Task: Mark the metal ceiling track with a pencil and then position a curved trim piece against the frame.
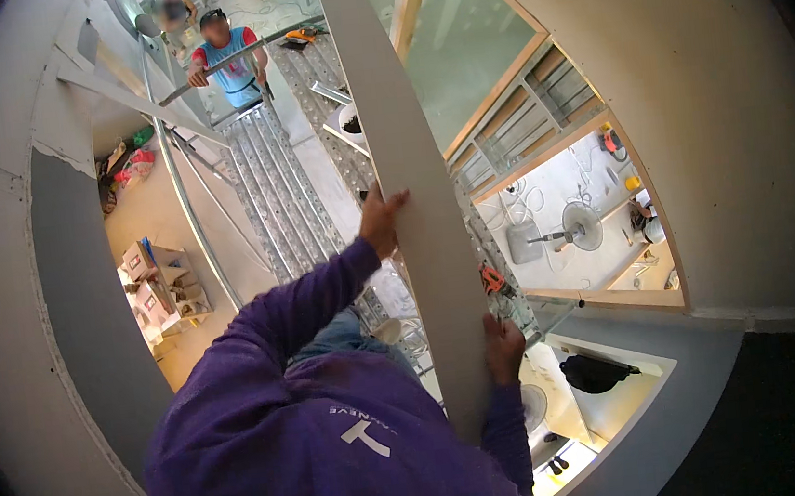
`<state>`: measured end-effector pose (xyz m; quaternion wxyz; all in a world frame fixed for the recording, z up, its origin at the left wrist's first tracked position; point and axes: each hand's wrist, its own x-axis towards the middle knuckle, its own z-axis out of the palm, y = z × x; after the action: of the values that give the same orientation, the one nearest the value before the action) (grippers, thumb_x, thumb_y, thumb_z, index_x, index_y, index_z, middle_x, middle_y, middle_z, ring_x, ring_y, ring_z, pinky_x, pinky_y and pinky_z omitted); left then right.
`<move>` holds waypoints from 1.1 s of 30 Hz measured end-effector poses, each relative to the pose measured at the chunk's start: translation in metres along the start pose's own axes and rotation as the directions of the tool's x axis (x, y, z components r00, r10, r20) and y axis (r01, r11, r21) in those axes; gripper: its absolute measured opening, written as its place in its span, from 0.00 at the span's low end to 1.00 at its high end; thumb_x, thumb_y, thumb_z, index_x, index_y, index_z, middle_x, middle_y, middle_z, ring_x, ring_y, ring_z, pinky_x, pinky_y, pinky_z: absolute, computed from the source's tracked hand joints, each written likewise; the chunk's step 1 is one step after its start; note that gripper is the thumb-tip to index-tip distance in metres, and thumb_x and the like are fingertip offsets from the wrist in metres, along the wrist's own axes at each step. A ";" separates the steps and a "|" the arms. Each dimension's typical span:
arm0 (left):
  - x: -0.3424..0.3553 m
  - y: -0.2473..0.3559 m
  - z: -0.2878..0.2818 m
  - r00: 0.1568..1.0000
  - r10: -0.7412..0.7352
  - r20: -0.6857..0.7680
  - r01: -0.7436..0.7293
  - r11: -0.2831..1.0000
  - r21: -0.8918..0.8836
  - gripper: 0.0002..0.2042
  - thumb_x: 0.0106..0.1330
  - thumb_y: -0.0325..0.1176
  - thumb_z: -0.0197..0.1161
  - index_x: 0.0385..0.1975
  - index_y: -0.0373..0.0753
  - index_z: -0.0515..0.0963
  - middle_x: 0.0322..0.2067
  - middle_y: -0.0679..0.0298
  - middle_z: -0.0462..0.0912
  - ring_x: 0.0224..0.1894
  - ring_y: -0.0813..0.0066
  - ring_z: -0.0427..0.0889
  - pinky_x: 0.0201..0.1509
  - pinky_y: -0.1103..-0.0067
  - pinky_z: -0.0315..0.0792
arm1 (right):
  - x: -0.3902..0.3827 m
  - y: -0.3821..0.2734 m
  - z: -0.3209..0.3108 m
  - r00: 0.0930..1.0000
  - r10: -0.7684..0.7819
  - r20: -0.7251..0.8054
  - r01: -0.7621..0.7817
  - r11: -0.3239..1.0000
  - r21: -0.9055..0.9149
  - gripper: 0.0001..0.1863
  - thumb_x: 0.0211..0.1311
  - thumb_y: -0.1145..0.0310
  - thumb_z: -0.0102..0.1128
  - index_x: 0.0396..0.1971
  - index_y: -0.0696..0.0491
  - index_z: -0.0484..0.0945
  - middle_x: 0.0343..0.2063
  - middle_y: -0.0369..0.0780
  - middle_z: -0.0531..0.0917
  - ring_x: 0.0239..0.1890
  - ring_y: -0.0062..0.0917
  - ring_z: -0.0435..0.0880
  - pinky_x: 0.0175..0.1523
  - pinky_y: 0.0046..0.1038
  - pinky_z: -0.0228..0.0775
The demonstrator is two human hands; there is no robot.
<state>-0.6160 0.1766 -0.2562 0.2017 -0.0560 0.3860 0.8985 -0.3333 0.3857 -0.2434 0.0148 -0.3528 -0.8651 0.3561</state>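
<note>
A long pale board (413, 169) runs upright through the middle of the head view, from near my chest to the far end of the scaffold. My left hand (382, 221) grips its left edge around mid-length, thumb over the face and fingers behind. Lower down, my right hand (503, 346) holds the right edge, its fingers partly hidden by the board. Purple sleeves cover both my arms. Just beyond my right hand, an orange and black power tool (495, 279) lies on the scaffold deck.
Perforated metal scaffold planks (280, 188) lie below, with a white bucket (349, 120) and another orange tool (300, 36) on them. A person (233, 62) in a blue vest stands at the far end by a rail. Right are a timber-framed opening (674, 248) and a pedestal fan (581, 226) below.
</note>
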 end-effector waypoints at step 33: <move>0.198 0.326 -0.121 0.949 -0.043 0.313 -0.194 0.704 0.683 0.23 0.68 0.34 0.64 0.61 0.32 0.72 0.51 0.62 0.81 0.51 0.75 0.79 0.55 0.76 0.74 | 0.065 -0.178 0.062 0.981 -0.035 0.190 0.022 0.998 0.067 0.20 0.71 0.52 0.57 0.42 0.56 0.81 0.30 0.50 0.84 0.32 0.40 0.83 0.39 0.39 0.74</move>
<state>-0.9356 -0.0493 -0.1727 0.2274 0.1812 0.6660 0.6869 -0.5062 0.3000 -0.1932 -0.0520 -0.3039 -0.8555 0.4159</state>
